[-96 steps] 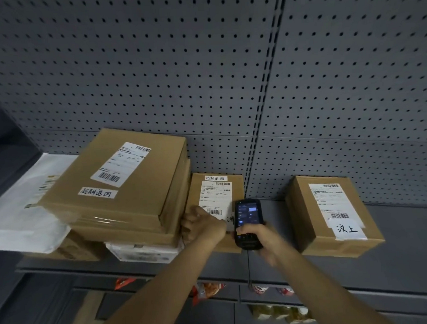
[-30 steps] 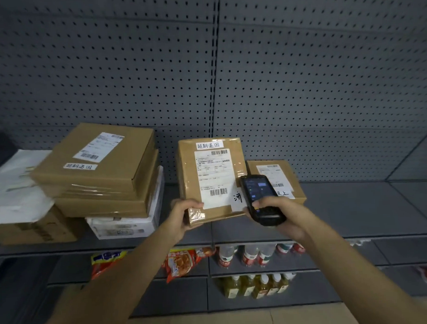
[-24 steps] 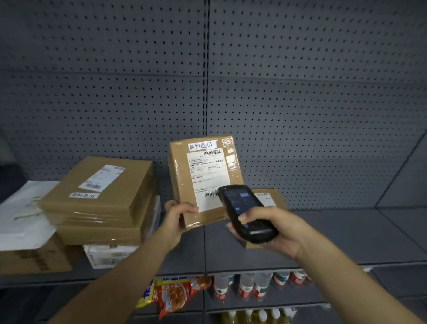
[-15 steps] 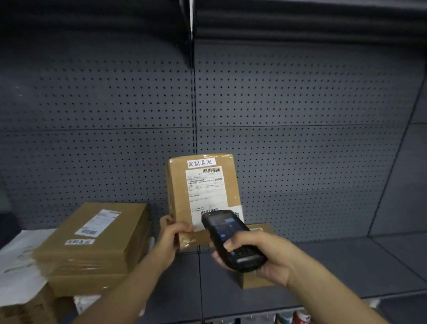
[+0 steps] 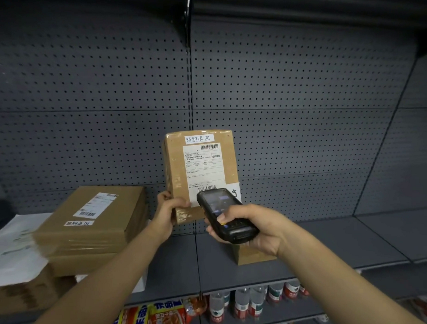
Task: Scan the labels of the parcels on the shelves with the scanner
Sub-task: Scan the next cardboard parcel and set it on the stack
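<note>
My left hand (image 5: 167, 213) grips the lower left corner of a small brown parcel (image 5: 177, 168), held upright in the air in front of the pegboard. Its white shipping label (image 5: 203, 170) with barcodes faces me. My right hand (image 5: 256, 229) holds a black handheld scanner (image 5: 222, 214), its top end just in front of the label's lower barcode. The scanner's screen is lit. Behind my right hand, another small brown parcel (image 5: 254, 256) rests on the shelf, mostly hidden.
A stack of flat brown boxes (image 5: 93, 226) with a label sits on the grey shelf (image 5: 331, 242) at the left, over a white mailer (image 5: 12, 251) and a lower carton. Snack bags (image 5: 152, 318) and bottles (image 5: 249, 303) fill the shelf below.
My left hand lifted the small parcel off the shelf and stood it upright. My right hand brought the scanner up to its lower barcode. The view tilted upward.
</note>
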Demonstrator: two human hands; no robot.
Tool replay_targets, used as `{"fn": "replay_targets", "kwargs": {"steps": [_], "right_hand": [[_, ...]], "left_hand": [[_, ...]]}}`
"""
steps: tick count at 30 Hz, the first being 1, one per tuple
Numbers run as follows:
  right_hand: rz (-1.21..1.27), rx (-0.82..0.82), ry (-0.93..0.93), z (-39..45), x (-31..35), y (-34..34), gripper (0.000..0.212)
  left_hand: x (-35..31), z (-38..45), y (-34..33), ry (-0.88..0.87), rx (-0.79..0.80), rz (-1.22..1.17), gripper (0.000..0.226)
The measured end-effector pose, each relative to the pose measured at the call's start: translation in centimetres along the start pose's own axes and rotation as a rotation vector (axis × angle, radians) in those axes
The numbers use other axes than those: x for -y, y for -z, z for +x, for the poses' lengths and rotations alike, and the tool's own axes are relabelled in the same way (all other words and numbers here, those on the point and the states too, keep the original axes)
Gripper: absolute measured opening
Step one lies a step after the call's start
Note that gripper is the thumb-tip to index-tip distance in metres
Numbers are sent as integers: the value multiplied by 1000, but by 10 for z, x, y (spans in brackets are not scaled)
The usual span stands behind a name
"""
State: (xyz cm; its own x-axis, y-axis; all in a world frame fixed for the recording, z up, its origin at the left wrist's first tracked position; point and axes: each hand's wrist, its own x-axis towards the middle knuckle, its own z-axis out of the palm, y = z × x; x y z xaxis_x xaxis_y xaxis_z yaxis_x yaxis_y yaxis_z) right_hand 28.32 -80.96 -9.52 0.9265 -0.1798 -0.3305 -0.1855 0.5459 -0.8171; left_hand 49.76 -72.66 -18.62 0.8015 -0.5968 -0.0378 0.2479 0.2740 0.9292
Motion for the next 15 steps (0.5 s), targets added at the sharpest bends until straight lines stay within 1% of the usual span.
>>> {"fn": "replay_targets", "kwargs": {"steps": [6, 12, 15], "right_hand": [[-2, -1, 15, -4, -3, -2, 33], [8, -22, 16, -5, -7, -4, 39], [5, -26, 8, -5, -9, -5, 38]], "left_hand": [[0, -4, 2, -11, 11, 5, 87], [1, -7, 6, -1, 21, 2, 90], [2, -8, 8, 5, 14, 3, 91]]}}
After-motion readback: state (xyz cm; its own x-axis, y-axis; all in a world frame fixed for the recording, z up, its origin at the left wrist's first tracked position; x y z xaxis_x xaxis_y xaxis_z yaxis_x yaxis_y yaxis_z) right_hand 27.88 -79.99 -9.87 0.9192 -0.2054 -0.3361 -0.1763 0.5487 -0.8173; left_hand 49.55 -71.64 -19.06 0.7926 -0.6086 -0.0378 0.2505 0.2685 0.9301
